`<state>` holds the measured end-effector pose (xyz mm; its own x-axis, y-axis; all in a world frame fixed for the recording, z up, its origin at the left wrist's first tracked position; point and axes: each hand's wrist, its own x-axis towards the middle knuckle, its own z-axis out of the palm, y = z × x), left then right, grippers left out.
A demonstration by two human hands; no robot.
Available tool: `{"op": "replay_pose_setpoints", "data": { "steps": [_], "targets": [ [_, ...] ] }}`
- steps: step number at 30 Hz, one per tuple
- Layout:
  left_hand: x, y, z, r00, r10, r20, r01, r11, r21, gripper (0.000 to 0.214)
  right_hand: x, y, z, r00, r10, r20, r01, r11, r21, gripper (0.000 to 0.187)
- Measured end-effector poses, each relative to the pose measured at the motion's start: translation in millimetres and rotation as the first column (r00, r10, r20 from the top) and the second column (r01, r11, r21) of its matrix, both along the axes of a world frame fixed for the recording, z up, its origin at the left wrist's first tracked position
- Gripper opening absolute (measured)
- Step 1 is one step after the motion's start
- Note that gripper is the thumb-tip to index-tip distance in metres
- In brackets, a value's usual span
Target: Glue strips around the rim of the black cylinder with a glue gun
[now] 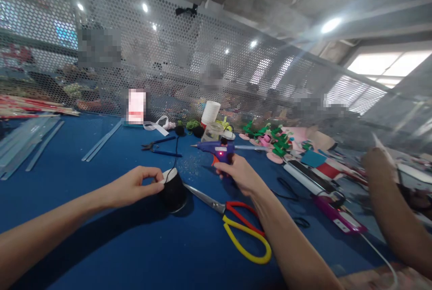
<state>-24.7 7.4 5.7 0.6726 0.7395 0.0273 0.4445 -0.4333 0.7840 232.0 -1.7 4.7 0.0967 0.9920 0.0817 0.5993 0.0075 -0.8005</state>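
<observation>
My left hand (145, 184) pinches the rim of a paper cup (173, 193) whose side is wound with black yarn; the rim shows white. A strand runs from it back to a black yarn ball (180, 130). In my right hand (238, 170) is a purple glue gun (216, 147), with an orange trigger, a lit red light and a clear glue stick in its rear. Its nozzle points left, apart from the cup. Scissors (224, 211) with red and yellow handles lie between the cup and my right forearm. Pliers (162, 148) with blue handles rest behind the cup.
Glue sticks (33, 139) lie at far left. A lit phone (137, 106) leans on the perforated metal screen (189, 56). Stacked white cups (211, 112) and green-and-pink pieces (276, 141) stand behind. A purple power strip (339, 215) lies right, near another person's arm (391, 204).
</observation>
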Motion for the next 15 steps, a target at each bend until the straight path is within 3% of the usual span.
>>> {"op": "replay_pose_setpoints", "data": {
  "steps": [2, 4, 15],
  "targets": [
    [1, 1, -3.4, 0.998, 0.043, 0.047, -0.043, 0.999, -0.011, 0.021, -10, -11, 2.5, 0.970, 0.108, -0.216, -0.115, 0.993, -0.017, 0.018],
    [1, 1, -6.8, 0.993, 0.080, 0.090, -0.077, 0.996, -0.040, 0.021, -18, -20, 2.5, 0.939, 0.173, -0.296, -0.180, 0.984, 0.006, 0.020],
    [4, 1, -18.4, 0.946, 0.250, 0.205, -0.214, 0.960, -0.183, 0.022, -36, -46, -2.6, 0.981, 0.160, -0.113, -0.163, 0.986, -0.017, 0.027]
  ]
}}
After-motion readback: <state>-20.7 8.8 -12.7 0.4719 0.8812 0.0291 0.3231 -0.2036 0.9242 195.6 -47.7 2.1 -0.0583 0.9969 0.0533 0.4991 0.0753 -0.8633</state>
